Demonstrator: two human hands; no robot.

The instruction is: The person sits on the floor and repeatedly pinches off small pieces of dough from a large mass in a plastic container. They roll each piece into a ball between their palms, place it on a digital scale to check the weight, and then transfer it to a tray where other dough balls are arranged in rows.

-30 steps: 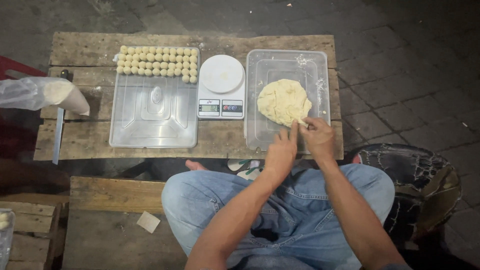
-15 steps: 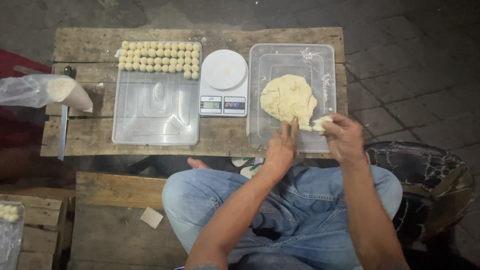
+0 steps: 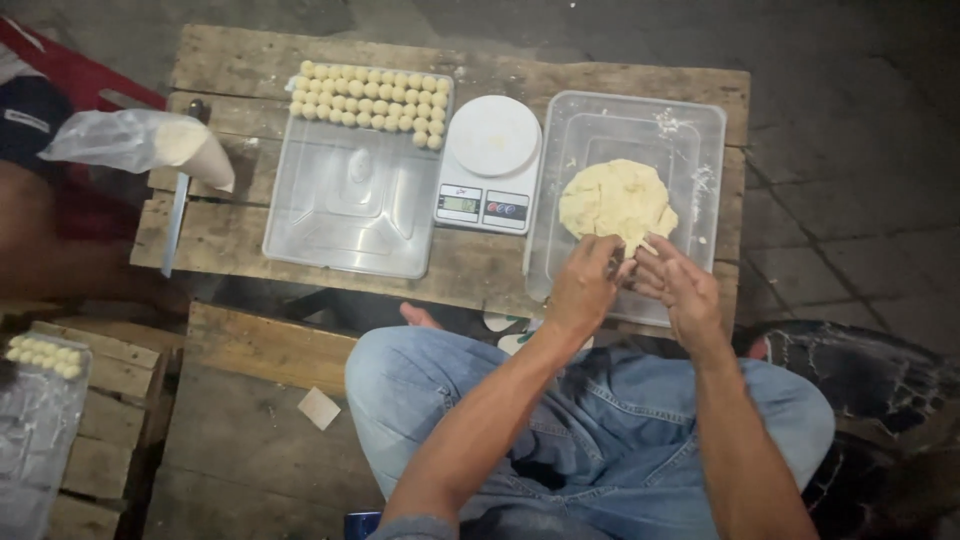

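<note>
Both hands, left hand (image 3: pixel 585 285) and right hand (image 3: pixel 682 290), pinch a piece off the dough mound (image 3: pixel 615 200), likely for weighing on the scale (image 3: pixel 492 160).

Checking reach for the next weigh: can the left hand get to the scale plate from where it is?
Probably yes. The left hand is at the dough in the clear tub; the scale sits right beside it, nothing between.
</note>
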